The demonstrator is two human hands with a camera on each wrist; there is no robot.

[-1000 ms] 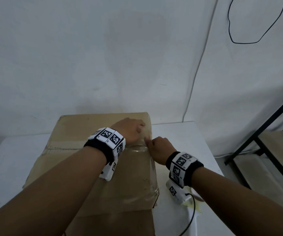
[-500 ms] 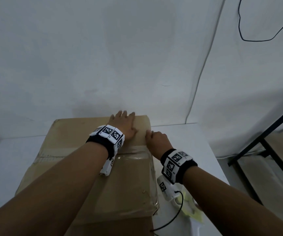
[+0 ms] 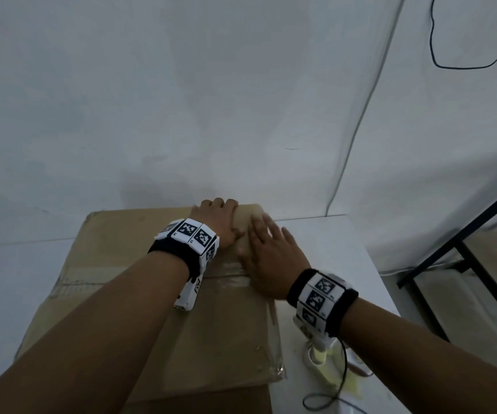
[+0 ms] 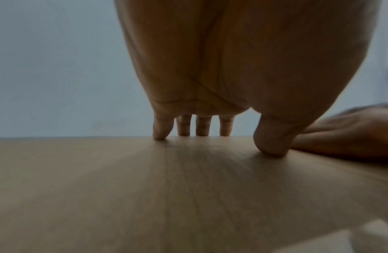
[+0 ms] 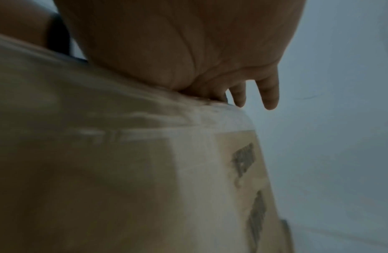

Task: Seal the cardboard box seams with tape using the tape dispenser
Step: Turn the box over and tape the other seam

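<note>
A brown cardboard box [image 3: 121,249] lies on a white table [image 3: 331,243]. Clear tape [image 3: 229,279] runs across its top seam and down the right side [image 5: 167,123]. My left hand [image 3: 217,218] reaches to the far edge of the box top, and its fingertips [image 4: 160,135] and thumb press on the cardboard [image 4: 123,188]. My right hand [image 3: 268,249] lies flat with fingers spread on the top near the right edge, just beyond the tape. Its palm rests on the taped edge, with the fingers [image 5: 268,99] straight. I cannot make out a tape dispenser with certainty.
A pale yellow object [image 3: 345,380] and a black cable [image 3: 331,398] lie on the table under my right wrist. A black metal rack [image 3: 465,264] stands to the right. A white wall rises close behind the box.
My right hand left the box's right edge, opened and moved up onto the top. My left hand uncurled and slid to the far edge.
</note>
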